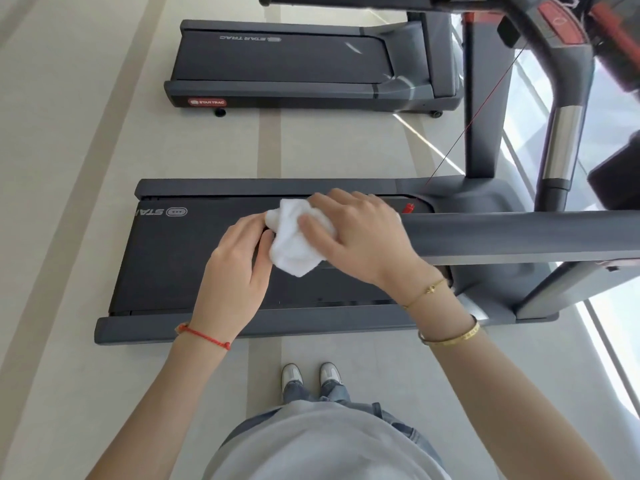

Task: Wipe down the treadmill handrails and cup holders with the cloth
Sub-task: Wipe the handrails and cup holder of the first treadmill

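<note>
Your right hand (349,233) lies over the white cloth (298,240), thumb and fingers curled round the bunch at the free end of the near handrail (519,237). Your left hand (235,271) meets the cloth from the other side, fingertips pinching its loose edge; how firmly, the view does not show. The cloth sits between your two hands, wrapped over the rail's tip, and the bare rail runs off to the right of your right wrist.

To do this stroke well, close the cloth fully around the bar so the underside gets wiped too, then draw it along the rail to the right in one steady pull rather than dabbing. Let the left hand keep the trailing corner tucked in so it does not drag. Beyond your right hand stand the chrome-sleeved grip (561,143) and the console (557,22), where the cup holders probably lie; they cannot be made out from here. The belt (180,258) lies beneath both hands.
</note>
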Available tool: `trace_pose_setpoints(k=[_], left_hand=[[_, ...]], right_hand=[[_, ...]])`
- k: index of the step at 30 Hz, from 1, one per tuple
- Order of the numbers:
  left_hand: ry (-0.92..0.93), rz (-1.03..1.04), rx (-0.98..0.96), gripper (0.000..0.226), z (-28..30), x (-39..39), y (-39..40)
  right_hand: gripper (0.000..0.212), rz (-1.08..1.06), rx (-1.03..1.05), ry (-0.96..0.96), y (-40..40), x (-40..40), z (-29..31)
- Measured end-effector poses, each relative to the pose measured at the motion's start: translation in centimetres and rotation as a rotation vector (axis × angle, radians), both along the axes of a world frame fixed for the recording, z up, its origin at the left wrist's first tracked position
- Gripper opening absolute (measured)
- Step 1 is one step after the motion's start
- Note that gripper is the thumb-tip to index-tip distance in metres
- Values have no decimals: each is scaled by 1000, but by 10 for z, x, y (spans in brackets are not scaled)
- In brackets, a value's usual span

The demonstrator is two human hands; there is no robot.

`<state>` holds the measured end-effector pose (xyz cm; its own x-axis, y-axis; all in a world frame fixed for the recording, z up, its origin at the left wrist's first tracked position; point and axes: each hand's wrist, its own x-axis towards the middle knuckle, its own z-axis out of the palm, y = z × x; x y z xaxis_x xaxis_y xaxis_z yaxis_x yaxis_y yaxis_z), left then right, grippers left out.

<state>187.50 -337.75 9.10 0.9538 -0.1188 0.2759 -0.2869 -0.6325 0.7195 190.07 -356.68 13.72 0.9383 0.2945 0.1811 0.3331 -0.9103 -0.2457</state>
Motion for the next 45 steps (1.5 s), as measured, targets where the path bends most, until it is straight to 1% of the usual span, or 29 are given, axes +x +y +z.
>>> trace_pose_setpoints(k=[2, 5, 6, 8, 10, 11, 12, 13, 15, 18, 20, 23, 29, 34, 37, 41, 45], left_hand=[[10, 10, -20, 25, 0, 0, -1], [2, -2, -7, 32, 2, -1, 0], [0, -4, 5, 34, 3, -1, 0], [9, -2, 19, 35, 5, -1, -1], [20, 11, 29, 37, 7, -3, -3], [18, 13, 36, 38, 8, -3, -5], [10, 8, 47, 38, 9, -3, -8], [-3, -4, 61, 38, 11, -3, -12], [-31, -33, 95, 36, 14, 0, -20], [-59, -66, 143, 35, 19, 3, -33], [-84, -52, 213, 37, 23, 3, -42], [-131, -1, 331, 36, 25, 1, -61], [-135, -26, 407, 34, 27, -1, -130], [-140, -94, 380, 33, 31, 0, -209], [-123, -127, 359, 34, 35, -2, -268], [-102, -128, 349, 32, 38, -5, -338], [-96, -102, 338, 28, 38, -8, -394]], right_hand=[[39, 39, 15, -31, 0, -4, -2], [39, 60, 58, -127, -28, -20, -7], [38, 15, 57, -166, -42, -25, -10], [31, -144, 78, -240, -68, -31, -13], [25, -298, 119, -311, -73, -30, -15], [24, -337, 128, -325, -65, -29, -16], [24, -331, 126, -328, -52, -28, -17], [24, -284, 118, -328, -38, -28, -20], [31, -160, 107, -315, -21, -29, -27], [39, -46, 76, -332, -37, -30, -30], [40, -51, 47, -353, -56, -32, -33], [42, -125, 47, -380, -87, -38, -39], [40, -206, 61, -419, -158, -43, -44], [39, -275, 80, -415, -240, -49, -42], [39, -273, 85, -412, -291, -53, -39], [38, -256, 79, -406, -354, -55, -38], [42, -274, 48, -379, -426, -59, -36]])
